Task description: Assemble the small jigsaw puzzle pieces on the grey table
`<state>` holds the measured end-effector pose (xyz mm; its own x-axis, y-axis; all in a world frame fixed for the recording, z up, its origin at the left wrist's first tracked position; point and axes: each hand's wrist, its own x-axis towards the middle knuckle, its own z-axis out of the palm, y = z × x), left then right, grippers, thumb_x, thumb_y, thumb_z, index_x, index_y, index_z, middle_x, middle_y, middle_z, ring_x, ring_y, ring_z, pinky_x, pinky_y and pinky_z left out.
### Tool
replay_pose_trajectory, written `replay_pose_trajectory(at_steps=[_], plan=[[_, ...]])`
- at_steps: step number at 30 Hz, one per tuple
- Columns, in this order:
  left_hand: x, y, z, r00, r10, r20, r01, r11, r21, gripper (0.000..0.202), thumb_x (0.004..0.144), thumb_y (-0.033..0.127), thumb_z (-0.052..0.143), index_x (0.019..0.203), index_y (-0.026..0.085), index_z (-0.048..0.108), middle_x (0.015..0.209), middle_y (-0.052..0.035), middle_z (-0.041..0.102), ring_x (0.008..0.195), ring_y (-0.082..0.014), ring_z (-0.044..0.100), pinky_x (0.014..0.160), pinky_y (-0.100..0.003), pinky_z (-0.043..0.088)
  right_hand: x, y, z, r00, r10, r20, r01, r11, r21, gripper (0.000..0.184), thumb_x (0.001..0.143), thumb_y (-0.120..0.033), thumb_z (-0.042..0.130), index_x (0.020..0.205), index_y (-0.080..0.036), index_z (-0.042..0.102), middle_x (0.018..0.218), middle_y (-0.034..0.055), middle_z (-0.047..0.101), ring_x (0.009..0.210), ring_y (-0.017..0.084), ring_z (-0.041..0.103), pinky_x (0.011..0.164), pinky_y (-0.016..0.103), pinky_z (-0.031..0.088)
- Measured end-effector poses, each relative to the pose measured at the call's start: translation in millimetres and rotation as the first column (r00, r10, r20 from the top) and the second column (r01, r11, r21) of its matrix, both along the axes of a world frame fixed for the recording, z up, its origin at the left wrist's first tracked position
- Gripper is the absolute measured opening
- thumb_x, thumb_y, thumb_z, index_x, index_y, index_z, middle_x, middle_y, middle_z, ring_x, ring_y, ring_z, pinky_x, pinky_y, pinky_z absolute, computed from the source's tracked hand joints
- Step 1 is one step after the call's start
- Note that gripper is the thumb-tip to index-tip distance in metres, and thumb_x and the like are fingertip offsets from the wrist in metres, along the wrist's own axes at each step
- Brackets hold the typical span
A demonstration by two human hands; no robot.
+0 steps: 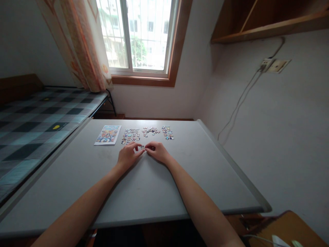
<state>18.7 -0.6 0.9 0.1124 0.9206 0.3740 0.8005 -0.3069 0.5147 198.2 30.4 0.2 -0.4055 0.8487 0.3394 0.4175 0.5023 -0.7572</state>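
Observation:
Between the fingertips of my two hands is a small cluster of jigsaw puzzle pieces [143, 147], low over the white table [144, 192]. My left hand [128, 154] pinches it from the left, thumb and index finger closed. From the right, my right hand [158, 152] has its fingers closed on it too. How many pieces are held is too small to tell. Just beyond the hands lie three groups of loose jigsaw pieces: a left group [131, 136], a middle heap [151, 131] and a right group [168, 132]. A printed picture sheet [107, 135] lies left of them.
A bed with a checked cover [51, 116] stands along the table's left side. Behind are a window [138, 37] and a curtain [77, 41]. Cables hang from a wall socket [275, 65] on the right. A wooden stool-like surface [290, 228] is at the lower right.

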Motion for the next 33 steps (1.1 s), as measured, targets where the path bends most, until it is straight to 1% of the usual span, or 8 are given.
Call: replay_pose_trajectory(at_steps=[7,15,21,27,33], plan=[[-0.2,0.5,0.0,1.000,-0.008,-0.002,0.008,1.000,-0.004,0.027,0.079,0.045,0.061,0.092,0.022,0.067,0.080,0.0000,0.062,0.063,-0.0124,0.055,0.061,-0.023,0.040,-0.4,3.1,-3.4,0.999,0.000,-0.032,0.000,1.000,-0.014,0.010,0.077,-0.017,0.063,0.081,-0.014,0.072,0.075,0.0034,0.069,0.065,0.011,0.056,0.064,0.022,0.043],[1.6,-1.2,1.2,1.000,-0.010,0.005,0.010,1.000,-0.013,0.027,0.081,0.044,0.057,0.093,0.022,0.067,0.080,0.0003,0.062,0.061,-0.0118,0.055,0.060,-0.023,0.041,-0.4,5.3,-5.4,0.998,-0.047,-0.039,0.046,0.999,-0.009,0.011,0.078,-0.017,0.062,0.081,-0.015,0.072,0.075,0.0031,0.069,0.065,0.011,0.057,0.064,0.022,0.043],[3.4,-2.2,3.7,1.000,-0.006,-0.004,0.006,1.000,-0.018,0.026,0.082,0.042,0.055,0.092,0.022,0.068,0.079,0.0000,0.063,0.059,-0.0119,0.055,0.060,-0.023,0.041,-0.5,4.7,-4.1,0.998,-0.052,-0.016,0.053,0.999,0.013,0.010,0.078,-0.016,0.061,0.080,-0.015,0.071,0.075,0.0034,0.069,0.066,0.011,0.057,0.065,0.023,0.044],[2.6,-0.9,1.8,1.000,-0.011,-0.011,0.011,1.000,-0.009,0.026,0.082,0.043,0.055,0.092,0.023,0.068,0.078,0.0002,0.063,0.060,-0.0123,0.055,0.060,-0.023,0.040,-0.2,3.6,-3.1,0.999,-0.048,-0.015,0.048,0.999,0.016,0.011,0.079,-0.016,0.061,0.082,-0.015,0.071,0.077,0.0038,0.069,0.067,0.012,0.057,0.066,0.023,0.044],[1.7,0.0,0.4,1.000,0.001,-0.015,-0.002,1.000,-0.006,0.025,0.080,0.045,0.059,0.087,0.023,0.067,0.080,0.0004,0.063,0.061,-0.0125,0.055,0.061,-0.024,0.040,0.4,5.4,-4.9,0.999,-0.033,-0.001,0.033,0.999,0.034,0.014,0.079,-0.012,0.059,0.083,-0.016,0.072,0.077,0.0028,0.068,0.067,0.011,0.056,0.066,0.022,0.043]])
